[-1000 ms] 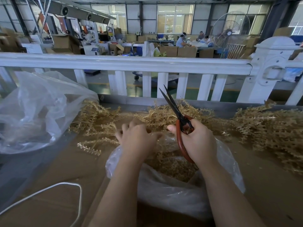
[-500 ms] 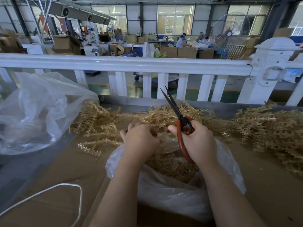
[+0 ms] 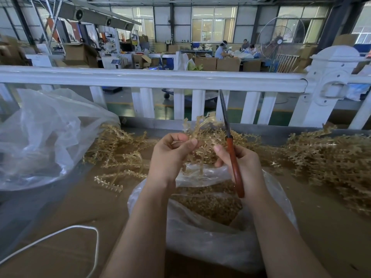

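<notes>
Cardboard-topped bench point(image 3: 60, 247), factory hall behind; left hand point(image 3: 170, 155) pinches gold sprig point(image 3: 204, 133) above bag point(image 3: 200, 243). right hand point(image 3: 247, 169) wrapped round scissors point(image 3: 232, 155), blades together, upright. Bag part-filled with clippings point(image 3: 206, 203); sprig piles point(image 3: 331, 157) uncut, so probably much left.

Glossy gold plastic sprig point(image 3: 202, 135), dark metal scissors point(image 3: 230, 145), clear crinkled plastic bag point(image 3: 200, 237).

We hold a gold, spiky plastic sprig point(image 3: 205, 130) up between our hands, pinched by the left hand point(image 3: 170, 155). Red-handled scissors point(image 3: 230, 146) stand in the right hand point(image 3: 246, 167), blades closed and pointing up, just right of the sprig.
</notes>
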`<state>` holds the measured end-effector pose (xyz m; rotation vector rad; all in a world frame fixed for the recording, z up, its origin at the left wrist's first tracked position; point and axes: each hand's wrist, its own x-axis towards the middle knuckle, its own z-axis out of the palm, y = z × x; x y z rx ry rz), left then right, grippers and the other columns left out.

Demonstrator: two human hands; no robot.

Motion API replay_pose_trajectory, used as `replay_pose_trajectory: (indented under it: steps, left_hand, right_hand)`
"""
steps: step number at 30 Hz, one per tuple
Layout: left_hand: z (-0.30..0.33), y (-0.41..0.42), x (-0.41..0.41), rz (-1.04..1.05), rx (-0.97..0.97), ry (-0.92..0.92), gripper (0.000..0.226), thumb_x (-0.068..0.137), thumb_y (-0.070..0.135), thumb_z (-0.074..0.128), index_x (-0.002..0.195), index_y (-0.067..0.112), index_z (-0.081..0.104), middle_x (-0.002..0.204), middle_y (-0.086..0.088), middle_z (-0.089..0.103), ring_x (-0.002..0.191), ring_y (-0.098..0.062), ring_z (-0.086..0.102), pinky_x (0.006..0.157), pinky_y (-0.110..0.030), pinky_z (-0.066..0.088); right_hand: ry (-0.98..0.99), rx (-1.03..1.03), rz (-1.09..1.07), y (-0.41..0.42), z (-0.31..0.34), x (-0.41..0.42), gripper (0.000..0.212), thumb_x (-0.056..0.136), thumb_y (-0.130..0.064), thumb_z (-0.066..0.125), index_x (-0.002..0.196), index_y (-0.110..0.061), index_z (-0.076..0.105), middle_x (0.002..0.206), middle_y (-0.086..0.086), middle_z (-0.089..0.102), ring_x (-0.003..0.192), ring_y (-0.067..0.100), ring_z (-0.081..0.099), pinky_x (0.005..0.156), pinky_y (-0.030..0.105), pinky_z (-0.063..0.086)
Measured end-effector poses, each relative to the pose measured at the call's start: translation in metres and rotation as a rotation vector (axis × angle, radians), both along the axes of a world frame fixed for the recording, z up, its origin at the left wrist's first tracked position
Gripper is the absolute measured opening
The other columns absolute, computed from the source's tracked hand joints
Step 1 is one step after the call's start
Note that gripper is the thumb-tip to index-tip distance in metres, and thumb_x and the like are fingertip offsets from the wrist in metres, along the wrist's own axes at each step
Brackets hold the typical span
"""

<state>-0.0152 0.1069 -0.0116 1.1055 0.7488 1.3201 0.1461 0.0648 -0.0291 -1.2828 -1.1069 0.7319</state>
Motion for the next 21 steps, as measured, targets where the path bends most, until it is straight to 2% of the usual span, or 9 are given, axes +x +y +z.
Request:
replay_pose_trajectory:
  steps: [2, 6, 10, 14, 18, 21]
  left_hand:
    - [-0.0004, -0.0005, 0.0012, -0.015, -0.004, 0.003, 0.024, 0.078, 0.007, 0.077, 0.094, 0.009, 0.060, 0.086, -0.011, 0.076, 0.083, -0.015, 0.074, 0.069, -0.019, 0.053]
    - [-0.0013, -0.0004, 0.0032, -0.047, -0.001, 0.014, 0.034, 0.066, 0.019, 0.080, 0.093, 0.012, 0.060, 0.087, -0.012, 0.076, 0.084, -0.015, 0.073, 0.065, -0.016, 0.050]
    - [-0.0011, -0.0015, 0.0049, -0.068, 0.011, 0.035, 0.035, 0.065, 0.022, 0.079, 0.093, 0.013, 0.060, 0.089, -0.012, 0.077, 0.087, -0.017, 0.073, 0.075, -0.023, 0.050]
    - [-0.0015, -0.0010, 0.0065, 0.005, -0.018, 0.037, 0.027, 0.073, 0.010, 0.081, 0.090, 0.013, 0.060, 0.094, -0.019, 0.075, 0.088, -0.023, 0.073, 0.083, -0.034, 0.054]
    - [-0.0018, 0.0000, 0.0067, 0.058, -0.038, -0.032, 0.023, 0.081, -0.001, 0.075, 0.089, 0.014, 0.059, 0.087, -0.015, 0.075, 0.080, -0.019, 0.073, 0.070, -0.026, 0.057]
    - [-0.0021, 0.0009, 0.0066, 0.049, -0.035, -0.047, 0.027, 0.083, -0.006, 0.070, 0.094, 0.015, 0.057, 0.087, -0.014, 0.071, 0.086, -0.020, 0.072, 0.071, -0.025, 0.055]
  right_hand:
    - [0.082, -0.004, 0.061, -0.0030, 0.0048, -0.0016, 0.042, 0.066, -0.055, 0.074, 0.083, -0.016, 0.074, 0.074, 0.001, 0.075, 0.045, -0.002, 0.056, 0.047, 0.009, 0.043]
    - [0.087, -0.073, 0.018, -0.0009, 0.0051, -0.0016, 0.028, 0.079, -0.036, 0.078, 0.093, -0.013, 0.073, 0.049, -0.017, 0.058, 0.042, -0.005, 0.053, 0.059, 0.020, 0.036]
    - [0.103, -0.068, 0.020, 0.0000, 0.0025, -0.0004, 0.011, 0.085, -0.022, 0.077, 0.091, -0.013, 0.075, 0.051, -0.017, 0.059, 0.045, -0.005, 0.054, 0.063, 0.023, 0.037]
    - [0.124, -0.020, 0.052, 0.0001, 0.0029, 0.0007, 0.005, 0.089, -0.017, 0.073, 0.087, -0.012, 0.073, 0.061, -0.011, 0.066, 0.048, -0.003, 0.056, 0.063, 0.023, 0.037]
    - [0.128, 0.020, 0.078, -0.0004, 0.0017, 0.0004, 0.009, 0.093, -0.010, 0.067, 0.087, -0.003, 0.070, 0.057, -0.010, 0.064, 0.050, -0.003, 0.057, 0.057, 0.014, 0.041]
    - [0.152, 0.012, 0.067, 0.0000, 0.0021, 0.0009, 0.009, 0.093, -0.008, 0.066, 0.086, -0.003, 0.069, 0.053, -0.011, 0.061, 0.049, -0.004, 0.056, 0.065, 0.021, 0.038]
